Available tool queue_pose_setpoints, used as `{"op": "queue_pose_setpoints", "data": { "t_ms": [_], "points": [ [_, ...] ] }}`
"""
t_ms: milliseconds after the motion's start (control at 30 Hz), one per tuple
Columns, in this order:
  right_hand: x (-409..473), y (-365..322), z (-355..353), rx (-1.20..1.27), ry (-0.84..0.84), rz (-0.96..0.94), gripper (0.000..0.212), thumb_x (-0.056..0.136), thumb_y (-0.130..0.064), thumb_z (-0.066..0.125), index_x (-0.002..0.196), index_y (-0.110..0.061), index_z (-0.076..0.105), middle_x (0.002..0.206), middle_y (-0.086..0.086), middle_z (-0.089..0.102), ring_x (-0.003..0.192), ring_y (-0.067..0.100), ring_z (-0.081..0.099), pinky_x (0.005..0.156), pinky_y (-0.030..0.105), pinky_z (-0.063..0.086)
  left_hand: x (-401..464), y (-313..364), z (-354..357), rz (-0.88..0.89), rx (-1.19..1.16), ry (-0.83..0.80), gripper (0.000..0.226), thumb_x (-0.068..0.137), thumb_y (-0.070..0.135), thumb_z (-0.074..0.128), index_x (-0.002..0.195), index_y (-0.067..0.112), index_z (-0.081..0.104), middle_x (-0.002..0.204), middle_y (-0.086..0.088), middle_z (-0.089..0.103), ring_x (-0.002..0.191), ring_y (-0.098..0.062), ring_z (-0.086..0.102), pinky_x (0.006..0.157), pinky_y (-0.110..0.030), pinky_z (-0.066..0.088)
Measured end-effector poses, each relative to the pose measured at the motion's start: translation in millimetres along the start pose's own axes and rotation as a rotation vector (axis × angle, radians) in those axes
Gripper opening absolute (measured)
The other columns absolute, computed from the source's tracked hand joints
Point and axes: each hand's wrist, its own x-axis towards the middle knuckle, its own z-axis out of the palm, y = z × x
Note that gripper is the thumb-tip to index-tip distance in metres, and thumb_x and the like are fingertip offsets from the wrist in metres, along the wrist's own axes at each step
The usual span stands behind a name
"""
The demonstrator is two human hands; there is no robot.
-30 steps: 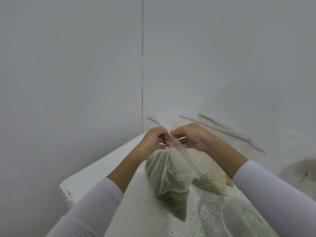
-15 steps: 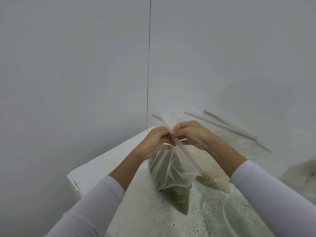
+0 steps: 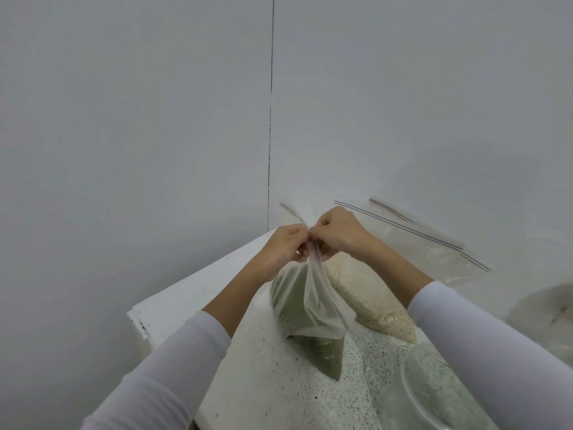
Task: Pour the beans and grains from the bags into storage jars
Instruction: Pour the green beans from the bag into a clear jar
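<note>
A clear zip bag of green beans (image 3: 305,308) hangs above the speckled counter (image 3: 279,383). My left hand (image 3: 286,245) and my right hand (image 3: 336,231) both pinch its zip strip at the top, fingertips nearly touching. Behind it leans a bag of pale grains (image 3: 366,293). A clear jar (image 3: 434,395) with green beans inside stands at the lower right, its rim partly cut off by the frame edge.
More clear zip bags (image 3: 434,240) lean against the grey wall at the back right. The white counter edge (image 3: 173,305) ends at the left with a chipped corner. A dim round shape (image 3: 545,315) sits at the far right.
The green bean bag has risen a little and swung, with both hands staying pinched on its top strip. The view has shifted slightly.
</note>
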Motion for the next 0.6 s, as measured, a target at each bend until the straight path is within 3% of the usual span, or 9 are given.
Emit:
{"op": "queue_pose_setpoints", "data": {
  "t_ms": [200, 333, 433, 600],
  "points": [
    [-1.6, -15.0, -19.5, 0.118, 0.078, -0.031, 0.019, 0.083, 0.002, 0.052, 0.075, 0.013, 0.065, 0.048, 0.01, 0.063, 0.047, 0.026, 0.063, 0.059, 0.033, 0.059, 5.3, 30.2, -1.5, 0.112, 0.01, 0.032, 0.032, 0.087, 0.0, 0.038, 0.058, 0.01, 0.043, 0.058, -0.008, 0.041, 0.051, -0.014, 0.034, 0.051, -0.023, 0.029],
    [-4.4, -11.3, -21.1, 0.139, 0.025, -0.005, 0.018, 0.082, 0.002, 0.054, 0.08, 0.017, 0.065, 0.062, 0.02, 0.067, 0.055, 0.028, 0.067, 0.061, 0.032, 0.06, 4.6, 27.5, 1.3, 0.082, -0.014, 0.018, 0.035, 0.087, -0.002, 0.037, 0.055, 0.009, 0.042, 0.052, -0.002, 0.042, 0.048, -0.012, 0.035, 0.049, -0.021, 0.031],
    [-4.7, -3.6, -19.7, 0.105, -0.097, 0.034, 0.015, 0.083, 0.002, 0.057, 0.079, 0.013, 0.066, 0.066, 0.02, 0.068, 0.053, 0.023, 0.066, 0.053, 0.024, 0.057, 3.4, 14.3, 6.4, 0.007, -0.078, 0.02, 0.033, 0.088, -0.001, 0.037, 0.057, 0.008, 0.045, 0.054, -0.002, 0.045, 0.051, -0.013, 0.038, 0.051, -0.023, 0.034],
    [-0.1, 6.4, -16.1, 0.152, -0.126, 0.026, 0.023, 0.084, 0.001, 0.062, 0.061, -0.001, 0.064, 0.05, 0.006, 0.065, 0.046, 0.011, 0.063, 0.053, 0.018, 0.055, 3.5, -2.4, -2.2, -0.039, -0.146, -0.066, 0.028, 0.097, 0.015, 0.051, 0.071, 0.004, 0.056, 0.069, -0.011, 0.049, 0.062, -0.018, 0.045, 0.059, -0.026, 0.041]
  ]
}}
